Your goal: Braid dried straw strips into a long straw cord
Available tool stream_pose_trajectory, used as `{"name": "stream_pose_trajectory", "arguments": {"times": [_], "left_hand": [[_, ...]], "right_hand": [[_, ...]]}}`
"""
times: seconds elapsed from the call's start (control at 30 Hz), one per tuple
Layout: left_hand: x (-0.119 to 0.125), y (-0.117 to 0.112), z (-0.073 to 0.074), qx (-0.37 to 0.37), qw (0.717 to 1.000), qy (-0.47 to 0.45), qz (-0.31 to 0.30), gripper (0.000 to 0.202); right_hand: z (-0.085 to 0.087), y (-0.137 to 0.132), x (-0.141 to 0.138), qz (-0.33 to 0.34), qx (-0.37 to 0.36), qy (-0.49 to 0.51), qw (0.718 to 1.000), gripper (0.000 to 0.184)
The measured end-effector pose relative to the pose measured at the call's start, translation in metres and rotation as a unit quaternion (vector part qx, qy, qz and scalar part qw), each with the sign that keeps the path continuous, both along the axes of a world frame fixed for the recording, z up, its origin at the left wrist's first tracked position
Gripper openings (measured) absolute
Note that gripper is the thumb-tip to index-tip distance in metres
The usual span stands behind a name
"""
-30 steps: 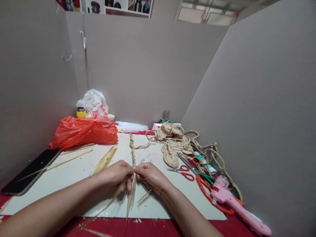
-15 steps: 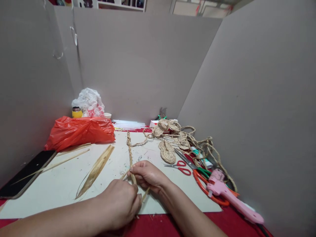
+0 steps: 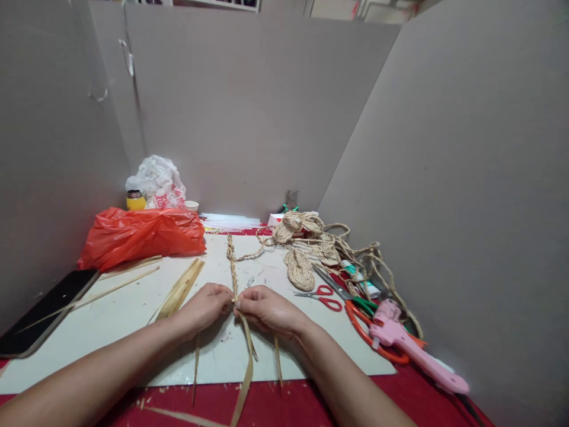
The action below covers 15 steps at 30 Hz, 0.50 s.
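Note:
A straw braid (image 3: pixel 233 270) runs away from me over the white board (image 3: pixel 208 362), its near end between my two hands. My left hand (image 3: pixel 212 305) pinches a strand at the left of that end. From the right, my right hand (image 3: pixel 269 311) pinches the braid's working end between thumb and finger. Loose straw strands (image 3: pixel 246 379) hang below both hands toward the red cloth. Left of my hands lie wide dry leaf strips (image 3: pixel 184 287), partly covered by my left forearm.
On the right are woven straw pieces (image 3: pixel 300 270), red-handled scissors (image 3: pixel 326 298), larger scissors with green handles (image 3: pixel 364 305) and a pink glue gun (image 3: pixel 409 347). A phone (image 3: pixel 48 311) and an orange plastic bag (image 3: pixel 144 237) lie left. Grey panels (image 3: pixel 249 112) surround the board.
My left hand has moved forward and left, from below the braid's end up beside it. The loose strands now hang in view. My right hand stays nearly in place.

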State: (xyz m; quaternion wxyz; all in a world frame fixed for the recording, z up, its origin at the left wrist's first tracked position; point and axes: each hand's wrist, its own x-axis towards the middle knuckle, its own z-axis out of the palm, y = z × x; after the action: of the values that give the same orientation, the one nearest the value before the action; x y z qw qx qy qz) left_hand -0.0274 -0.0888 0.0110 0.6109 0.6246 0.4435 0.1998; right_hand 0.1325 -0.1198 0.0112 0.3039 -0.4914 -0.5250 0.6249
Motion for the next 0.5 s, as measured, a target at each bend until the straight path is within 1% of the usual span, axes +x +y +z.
{"name": "stream_pose_trajectory", "arguments": {"times": [0.07, 0.13, 0.23, 0.37, 0.43, 0.5], "left_hand": [[-0.002, 0.004, -0.002, 0.031, 0.999, 0.009, -0.009, 0.018], [-0.003, 0.007, -0.007, 0.063, 0.998, 0.003, -0.028, 0.022], [-0.004, 0.009, -0.012, 0.072, 0.997, -0.021, -0.037, 0.024], [-0.003, 0.007, -0.010, 0.034, 0.999, -0.009, 0.004, 0.025], [-0.003, 0.005, -0.007, 0.026, 1.000, -0.004, 0.015, 0.024], [-0.002, 0.004, -0.006, 0.027, 1.000, -0.003, 0.016, 0.023]], "right_hand": [[0.000, -0.001, -0.001, -0.002, 0.034, -0.057, 0.998, 0.019], [-0.001, -0.001, -0.002, -0.004, 0.083, -0.113, 0.990, 0.019], [-0.001, -0.002, -0.002, 0.005, 0.138, -0.174, 0.975, 0.021], [0.009, -0.003, 0.010, 0.023, 0.129, -0.221, 0.966, 0.023], [0.015, -0.003, 0.023, 0.017, 0.133, -0.244, 0.961, 0.023], [0.019, -0.001, 0.038, -0.002, 0.157, -0.284, 0.946, 0.024]]}}
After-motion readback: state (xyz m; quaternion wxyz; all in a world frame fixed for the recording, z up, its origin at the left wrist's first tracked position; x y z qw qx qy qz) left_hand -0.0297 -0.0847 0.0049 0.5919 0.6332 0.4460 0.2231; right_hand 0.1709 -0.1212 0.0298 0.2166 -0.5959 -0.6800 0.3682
